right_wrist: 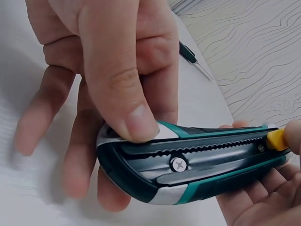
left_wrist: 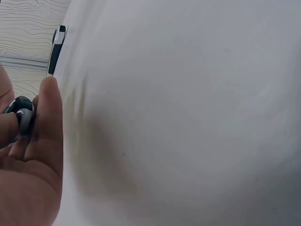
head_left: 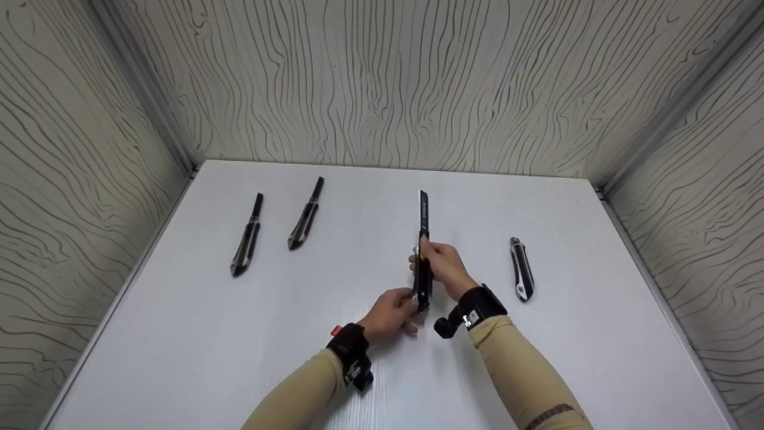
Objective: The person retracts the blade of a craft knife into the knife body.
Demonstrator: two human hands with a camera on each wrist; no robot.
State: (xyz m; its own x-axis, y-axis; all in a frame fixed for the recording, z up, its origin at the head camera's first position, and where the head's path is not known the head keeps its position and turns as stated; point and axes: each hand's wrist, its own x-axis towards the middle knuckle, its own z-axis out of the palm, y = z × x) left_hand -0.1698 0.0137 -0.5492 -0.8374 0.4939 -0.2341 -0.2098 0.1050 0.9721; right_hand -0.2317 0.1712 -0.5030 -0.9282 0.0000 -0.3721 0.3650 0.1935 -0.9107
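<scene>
Both hands hold one utility knife (head_left: 423, 275) above the white table, its long dark blade (head_left: 424, 209) extended toward the back wall. My right hand (head_left: 449, 270) grips the handle, thumb on the yellow slider (right_wrist: 276, 139). At the butt end, my left hand (head_left: 391, 313) pinches the handle between thumb and fingers. A toothed channel and a screw (right_wrist: 178, 164) show along the handle, which has green, black and silver parts. In the left wrist view, only the rounded handle end (left_wrist: 23, 113) peeks out between the fingers.
Two more utility knives with blades out, one far left (head_left: 246, 239) and one nearer the middle (head_left: 306, 218), lie on the table (head_left: 197, 346). To the right lies another knife (head_left: 522, 270), no long blade showing. Wood-patterned walls (head_left: 382, 83) enclose the back and sides.
</scene>
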